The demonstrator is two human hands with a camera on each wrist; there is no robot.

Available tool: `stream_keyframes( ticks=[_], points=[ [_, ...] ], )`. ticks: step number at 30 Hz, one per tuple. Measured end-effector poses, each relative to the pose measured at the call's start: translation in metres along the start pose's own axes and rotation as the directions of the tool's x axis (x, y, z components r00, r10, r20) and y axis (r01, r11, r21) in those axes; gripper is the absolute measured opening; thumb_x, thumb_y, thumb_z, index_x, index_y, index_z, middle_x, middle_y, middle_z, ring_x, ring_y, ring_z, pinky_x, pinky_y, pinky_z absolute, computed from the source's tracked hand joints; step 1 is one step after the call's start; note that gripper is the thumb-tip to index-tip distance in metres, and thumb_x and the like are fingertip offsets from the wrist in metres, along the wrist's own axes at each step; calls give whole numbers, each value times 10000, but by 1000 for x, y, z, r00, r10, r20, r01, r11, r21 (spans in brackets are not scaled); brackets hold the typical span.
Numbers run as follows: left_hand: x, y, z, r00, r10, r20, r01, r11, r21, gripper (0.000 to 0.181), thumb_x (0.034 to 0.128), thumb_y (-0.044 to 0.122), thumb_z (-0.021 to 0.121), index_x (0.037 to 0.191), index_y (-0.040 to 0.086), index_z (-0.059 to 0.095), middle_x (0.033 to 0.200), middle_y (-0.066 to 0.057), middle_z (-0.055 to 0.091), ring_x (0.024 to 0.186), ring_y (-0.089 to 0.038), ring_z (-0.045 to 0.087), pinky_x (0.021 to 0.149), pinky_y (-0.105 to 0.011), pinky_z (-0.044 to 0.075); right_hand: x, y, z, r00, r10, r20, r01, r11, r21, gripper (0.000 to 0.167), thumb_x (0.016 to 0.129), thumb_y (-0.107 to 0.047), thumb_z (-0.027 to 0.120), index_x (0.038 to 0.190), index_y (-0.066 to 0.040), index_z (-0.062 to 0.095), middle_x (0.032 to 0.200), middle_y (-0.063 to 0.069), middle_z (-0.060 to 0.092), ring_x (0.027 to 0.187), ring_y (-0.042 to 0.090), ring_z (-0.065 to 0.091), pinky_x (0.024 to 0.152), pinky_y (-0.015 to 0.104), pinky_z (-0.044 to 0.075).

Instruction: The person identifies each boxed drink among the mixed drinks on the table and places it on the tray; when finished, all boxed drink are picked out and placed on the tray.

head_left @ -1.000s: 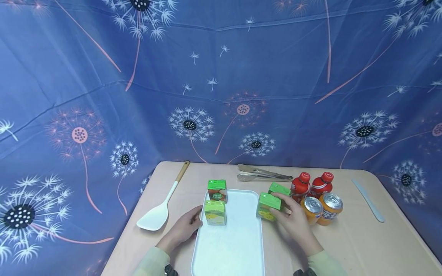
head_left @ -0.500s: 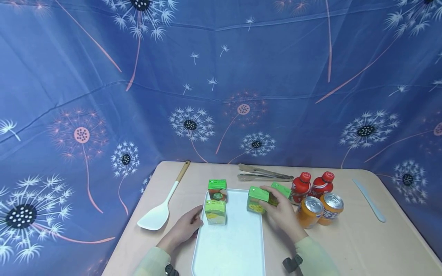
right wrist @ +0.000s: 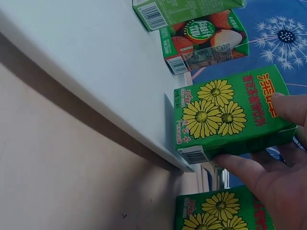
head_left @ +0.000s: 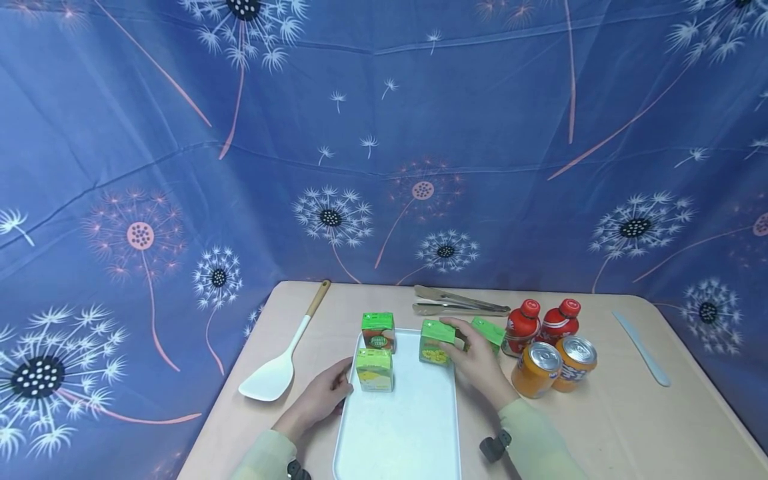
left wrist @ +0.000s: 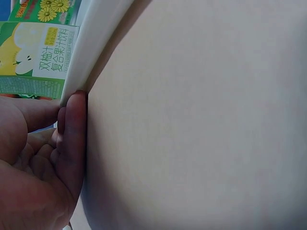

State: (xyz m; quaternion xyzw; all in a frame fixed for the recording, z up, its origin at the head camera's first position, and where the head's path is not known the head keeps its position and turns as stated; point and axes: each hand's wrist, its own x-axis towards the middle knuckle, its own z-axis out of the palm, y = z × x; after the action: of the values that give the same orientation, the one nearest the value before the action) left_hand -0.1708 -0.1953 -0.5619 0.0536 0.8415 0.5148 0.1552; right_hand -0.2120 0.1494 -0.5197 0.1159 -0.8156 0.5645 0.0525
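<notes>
My right hand (head_left: 477,360) holds a green drink carton (head_left: 437,342) with yellow flowers, upright at the far right corner of the white tray (head_left: 399,433). In the right wrist view the carton's (right wrist: 225,112) base is at the tray surface; whether it touches is unclear. My left hand (head_left: 321,397) pinches the tray's left rim, thumb inside and a finger outside, as the left wrist view shows. A yellow-green juice carton (head_left: 375,370) stands on the tray near the left hand. Behind it is a green and red juice carton (head_left: 378,332) at the far left corner.
Another green flower carton (head_left: 489,333) stands right of the tray, partly behind my right hand. Beside it are two red bottles (head_left: 523,325) and two orange cans (head_left: 537,370). Tongs (head_left: 459,303) lie at the back, a white spatula (head_left: 270,377) left, a pale knife (head_left: 642,350) right.
My right hand has carried the flower carton leftward and slightly back, from the tray's right edge to over its far right corner. The left hand has stayed on the rim.
</notes>
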Motion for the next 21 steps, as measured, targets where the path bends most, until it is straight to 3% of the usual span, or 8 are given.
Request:
stream_keyframes(
  ticks=[12,21],
  points=[
    [-2,3,0,1000,-10,1,10,1000,-13,591,1055,113,601,1608,73,397,918,-71,508,807,-200,579,604,-350,608,9,1,8,998,26,50,-28,999,27,519,975,-28,721,1462,-122,570,1569,157,456,1435,389,438,1139,564,405],
    [-3,4,0,1000,-17,-5,17,1000,-7,596,1055,116,601,1612,78,393,922,-69,515,801,-197,580,596,-342,603,13,0,11,997,23,71,-24,1000,13,500,990,-52,708,1469,-84,565,1540,151,491,1421,386,458,1156,588,374]
  ],
)
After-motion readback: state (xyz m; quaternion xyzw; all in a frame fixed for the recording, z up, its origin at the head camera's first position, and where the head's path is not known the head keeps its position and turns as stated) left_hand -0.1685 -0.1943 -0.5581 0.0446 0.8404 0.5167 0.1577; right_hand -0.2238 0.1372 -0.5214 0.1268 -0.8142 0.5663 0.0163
